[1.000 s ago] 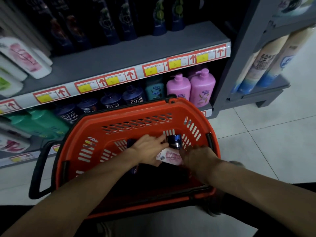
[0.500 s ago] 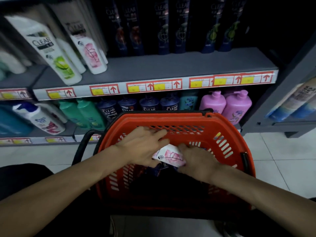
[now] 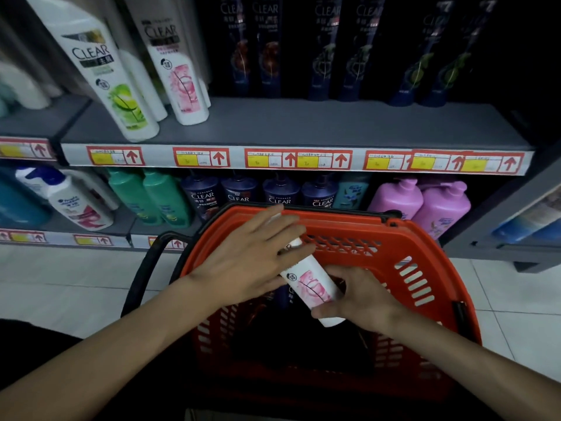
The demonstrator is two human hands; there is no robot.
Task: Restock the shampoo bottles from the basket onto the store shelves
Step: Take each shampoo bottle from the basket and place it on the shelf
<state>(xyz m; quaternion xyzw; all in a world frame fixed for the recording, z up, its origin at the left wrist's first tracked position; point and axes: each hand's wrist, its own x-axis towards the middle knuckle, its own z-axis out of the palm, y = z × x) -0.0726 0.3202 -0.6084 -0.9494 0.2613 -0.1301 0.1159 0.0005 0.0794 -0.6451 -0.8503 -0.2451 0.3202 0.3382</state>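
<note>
Item, bottle (image 3: 312,287): held over the basket (image 3: 425,268), long axis 11-to-5 o'clock, base at 5; we curl our right hand (image 3: 364,299) fingers round the base, our left hand (image 3: 246,265) fingers lie nearly straight over the cap end, matching shelf (image 3: 303,126) stock at 11 o'clock, nearer the left.

Both bare forearms stretched forward, converging on the white bottle (image 3: 312,288), left hand (image 3: 252,259) palm down, fingers nearly straight across its upper end, right hand (image 3: 361,299) curled round its lower end, thumb on its near side
</note>
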